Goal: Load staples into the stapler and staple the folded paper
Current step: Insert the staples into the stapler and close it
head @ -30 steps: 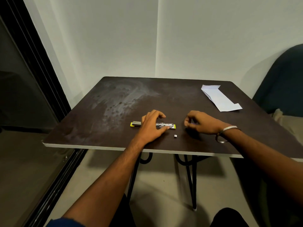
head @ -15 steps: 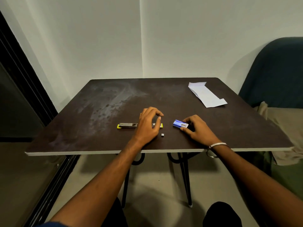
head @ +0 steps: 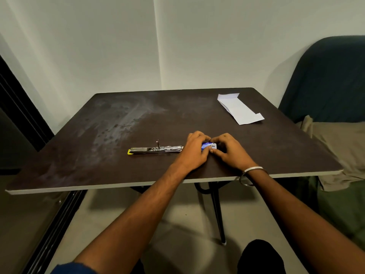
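Staples, in a small blue box (head: 209, 145), sit pinched between both hands on the dark bench (head: 276, 147): the left hand (head: 194, 152) closes its grip on the box's left end and the right hand (head: 229, 153) on its right end. Just left of the box lies the stapler (head: 155, 150), flat and swung open, its yellow tip pointing away from the box. Far beyond the box, toward the bench's back right corner, rests the folded paper (head: 240, 108), under a pale wall (head: 177, 42), with a dark chair (head: 325, 80) past the bench edge right of the box.
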